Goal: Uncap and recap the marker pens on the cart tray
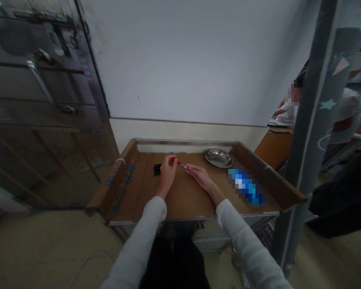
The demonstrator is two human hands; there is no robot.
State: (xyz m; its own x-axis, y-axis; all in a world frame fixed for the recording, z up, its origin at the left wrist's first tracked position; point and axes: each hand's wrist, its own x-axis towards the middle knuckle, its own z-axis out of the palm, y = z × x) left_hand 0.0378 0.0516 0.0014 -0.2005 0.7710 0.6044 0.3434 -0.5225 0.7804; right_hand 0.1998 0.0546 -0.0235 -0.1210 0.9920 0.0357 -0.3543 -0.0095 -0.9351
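Between my two hands is a slim, small red piece (179, 162) with a pale or clear end; its exact kind is too small to make out. My left hand (167, 171) pinches the red end between thumb and fingers. The fingertips of my right hand (199, 175) are closed on the pale end, with the hand turned partly palm up. Just left of my left hand, several short black cylinders (157, 169) lie together on the cardboard, partly hidden by that hand.
Brown cardboard (186, 200) lines the table, with raised sides left and right. A round metal bowl (219, 157) stands at the back right. In front of it lies a blurred blue item (247, 186). A grey post (307, 120) rises at the right; a seated person is beyond.
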